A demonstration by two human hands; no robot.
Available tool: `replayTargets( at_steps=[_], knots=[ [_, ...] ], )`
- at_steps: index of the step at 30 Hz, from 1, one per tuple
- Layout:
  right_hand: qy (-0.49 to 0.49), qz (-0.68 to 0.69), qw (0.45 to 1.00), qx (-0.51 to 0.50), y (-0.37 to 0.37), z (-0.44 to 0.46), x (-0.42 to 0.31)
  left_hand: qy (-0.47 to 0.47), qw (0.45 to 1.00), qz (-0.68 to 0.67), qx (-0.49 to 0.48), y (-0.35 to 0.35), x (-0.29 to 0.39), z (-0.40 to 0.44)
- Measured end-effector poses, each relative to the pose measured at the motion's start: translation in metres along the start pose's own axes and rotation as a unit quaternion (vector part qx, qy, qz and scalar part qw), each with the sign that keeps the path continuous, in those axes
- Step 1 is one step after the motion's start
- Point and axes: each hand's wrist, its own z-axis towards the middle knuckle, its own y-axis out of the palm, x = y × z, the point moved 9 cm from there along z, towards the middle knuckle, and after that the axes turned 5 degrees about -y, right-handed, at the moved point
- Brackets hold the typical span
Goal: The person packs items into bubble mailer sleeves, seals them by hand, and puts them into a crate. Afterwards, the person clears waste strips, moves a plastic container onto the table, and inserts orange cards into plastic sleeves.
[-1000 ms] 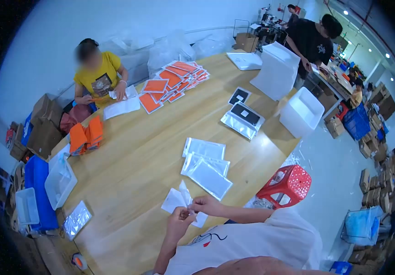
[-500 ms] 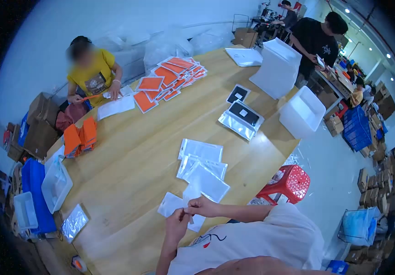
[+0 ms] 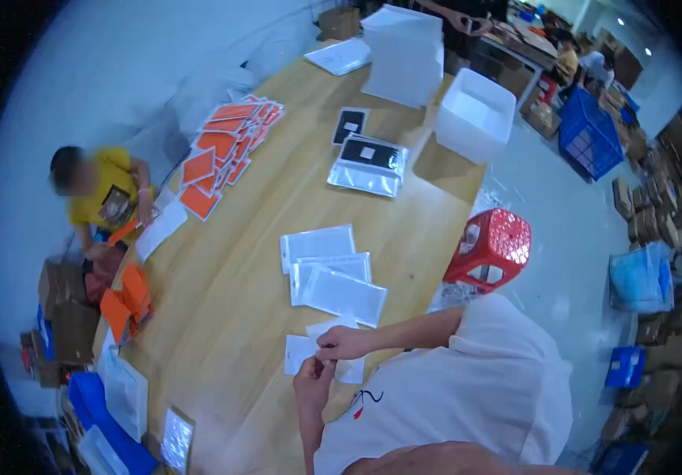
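Observation:
My right hand and my left hand meet near the table's front edge, fingers closed in a pinch. What they pinch is hidden or too small to make out. A white sheet shows just beyond my right fingers; whether it is held I cannot tell. Under and beside the hands lie a white piece with a small slot and another white piece. Farther up, several flat clear-and-white plastic bags overlap on the wooden table.
Beyond are silver bags with black phone-like prints, a white bin and a tall white stack. Orange packets lie at far left, near a person in yellow. A red stool stands at right.
The head view has turned, so table items appear shifted left and the person in yellow sits lower. My hands stay together over the white pieces.

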Motion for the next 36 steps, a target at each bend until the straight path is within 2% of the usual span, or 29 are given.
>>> replayTargets(
  at_steps=[3, 8, 10, 11, 12, 13, 14, 16, 18, 19, 23, 28, 36],
  knots=[
    [0.008, -0.032, 0.999, -0.041, 0.006, 0.002, -0.007, 0.009, 0.999, -0.02, 0.026, -0.004, 0.005, -0.001],
    [-0.009, 0.027, 1.0, 0.01, -0.003, -0.008, -0.021, 0.008, 1.0, -0.003, -0.009, -0.015, -0.006, 0.0],
    [-0.126, 0.016, 0.972, 0.198, -0.027, -0.016, -0.032, -0.008, 1.0, -0.027, -0.014, -0.018, -0.005, 0.001],
    [-0.123, 0.019, 0.972, 0.2, -0.031, -0.011, -0.033, -0.024, 0.998, -0.054, -0.012, -0.02, -0.005, 0.001],
    [-0.213, -0.127, 0.924, 0.293, -0.052, -0.017, -0.054, -0.041, 0.996, -0.082, -0.008, -0.02, -0.006, -0.001],
    [-0.293, -0.265, 0.84, 0.372, -0.06, -0.031, -0.077, -0.06, 0.992, -0.111, -0.002, -0.02, -0.007, -0.005],
    [-0.291, -0.259, 0.844, 0.368, -0.063, -0.033, -0.075, -0.068, 0.992, -0.11, 0.003, -0.018, -0.007, -0.008],
    [-0.189, -0.184, 0.938, 0.223, -0.059, -0.021, -0.052, -0.002, 0.996, -0.092, 0.012, -0.011, 0.012, -0.007],
    [-0.081, -0.107, 0.989, 0.068, -0.04, -0.016, -0.028, 0.069, 0.995, -0.074, 0.016, -0.007, 0.029, -0.008],
    [-0.08, -0.105, 0.989, 0.067, -0.039, -0.016, -0.031, 0.066, 0.995, -0.073, 0.017, -0.009, 0.028, -0.011],
    [-0.045, -0.051, 0.997, 0.025, -0.035, -0.023, -0.036, 0.014, 0.998, 0.067, -0.003, -0.005, 0.018, -0.015],
    [-0.046, -0.037, 0.998, -0.006, -0.038, -0.017, -0.037, -0.013, 0.991, 0.125, -0.05, -0.006, 0.01, -0.006],
    [-0.04, 0.022, 0.999, -0.023, -0.057, -0.037, -0.055, -0.033, 0.997, 0.044, -0.052, 0.021, 0.037, -0.024]
  ],
)
